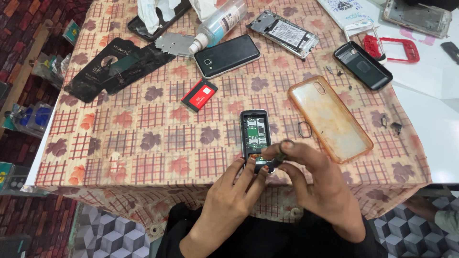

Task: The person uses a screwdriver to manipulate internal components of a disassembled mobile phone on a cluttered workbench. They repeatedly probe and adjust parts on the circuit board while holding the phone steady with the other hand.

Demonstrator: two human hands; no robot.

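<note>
Head view showed both hands working at the near edge of the table. The left hand (229, 193) had its fingertips pinched on the bottom end of a small black mobile phone with its back cover off (256, 136), steadying it flat on the cloth. The right hand (313, 181) was curled closed around a small dark tool (282, 152), its tip close to the phone's lower end; the tool's exact kind was too hidden to tell.

The opened phone lay face down near the table's front edge, green circuit board exposed. It looked light and rigid but fragile inside, so the plastic side rails seemed the safest place to grip, not the bare board.

Just right of it lay a small dark ring (304, 129), then a yellowed clear soft phone case (330, 119). To the upper left sat a red and black flat battery (199, 94), and beyond it a black smartphone lying face down (227, 56). All rested on a beige leaf-patterned checked tablecloth (143, 143).
</note>
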